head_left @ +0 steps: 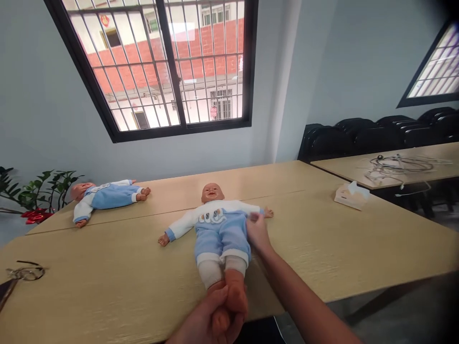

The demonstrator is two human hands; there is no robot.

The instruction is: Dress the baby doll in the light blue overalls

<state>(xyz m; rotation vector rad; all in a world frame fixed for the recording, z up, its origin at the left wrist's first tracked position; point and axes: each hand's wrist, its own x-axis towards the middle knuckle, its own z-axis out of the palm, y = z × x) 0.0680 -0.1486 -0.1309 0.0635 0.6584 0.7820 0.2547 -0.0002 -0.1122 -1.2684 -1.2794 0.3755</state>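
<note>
A baby doll (222,229) in a white and light blue outfit lies on its back on the wooden table (107,286), head away from me and arms spread. At the near edge, my left hand (215,317) is wrapped round the doll's feet. My right hand (258,231) is at the doll's side, below its outstretched arm and touching the blue cloth; its fingers are blurred and partly hidden, so their hold cannot be made out. A second doll (116,196) in a like outfit lies on its back at the table's far left.
Eyeglasses (27,272) and a dark-edged object (6,291) lie at the left. A tissue box (350,196) stands at the right. Tangled cables (401,165) cover part of another table, before stacked black chairs (358,136). A potted plant (43,191) stands beyond the left edge.
</note>
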